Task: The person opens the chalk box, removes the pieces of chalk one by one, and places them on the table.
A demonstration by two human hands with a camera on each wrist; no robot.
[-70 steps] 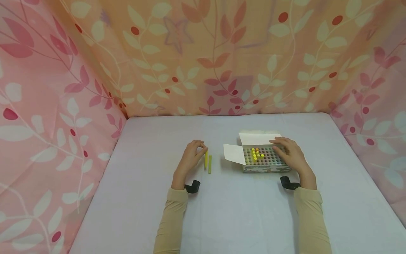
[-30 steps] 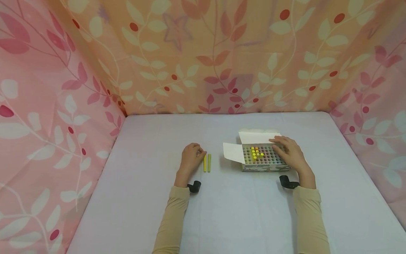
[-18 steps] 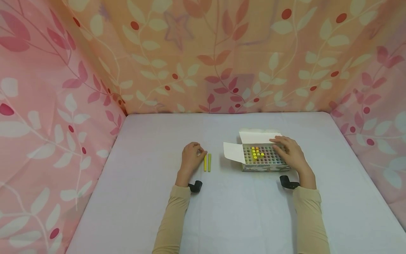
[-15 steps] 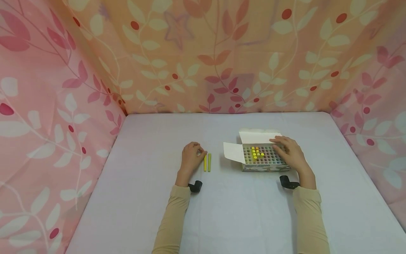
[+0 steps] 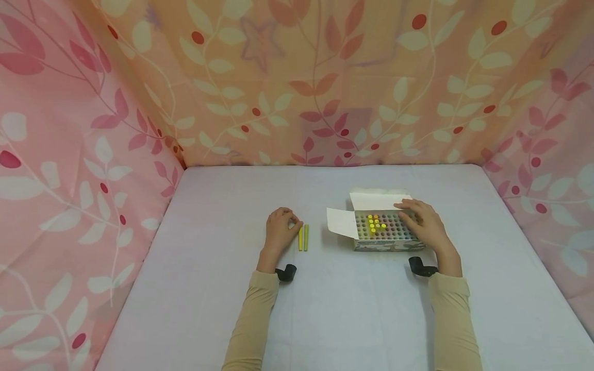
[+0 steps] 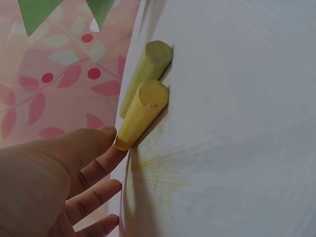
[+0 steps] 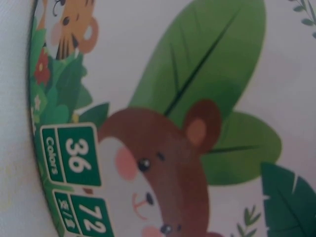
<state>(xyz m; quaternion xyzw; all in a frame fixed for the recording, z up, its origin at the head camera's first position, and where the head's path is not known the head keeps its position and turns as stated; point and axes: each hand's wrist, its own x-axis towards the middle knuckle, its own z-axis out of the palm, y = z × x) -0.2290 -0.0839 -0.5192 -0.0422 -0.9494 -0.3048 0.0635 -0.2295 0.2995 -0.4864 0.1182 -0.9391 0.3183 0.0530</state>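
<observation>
On the white-covered table lie two chalk sticks side by side, a yellow chalk [image 5: 300, 239] and an olive-green chalk [image 5: 306, 238]. My left hand [image 5: 279, 230] pinches the far end of the yellow chalk between thumb and forefinger; its other fingers are spread below in the left wrist view. An open chalk box [image 5: 389, 246] with a holed insert stands to the right, several yellow-topped sticks and an orange one poking up from it. My right hand [image 5: 427, 226] holds the box at its right end, thumb over the insert. In the right wrist view, a printed panel [image 7: 163, 163] hides the fingers.
White flaps are folded out from the box, a left flap [image 5: 341, 223] and a back flap [image 5: 378, 201]. Leaf-patterned curtains [image 5: 315, 87] stand behind and beside the table [image 5: 352, 319]. Yellow dust [image 6: 163, 170] marks the cloth near the chalk.
My left hand has lowered the yellow chalk from a slight tilt and set it parallel to the green one. During the last half second little has moved. The right hand keeps its place on the box.
</observation>
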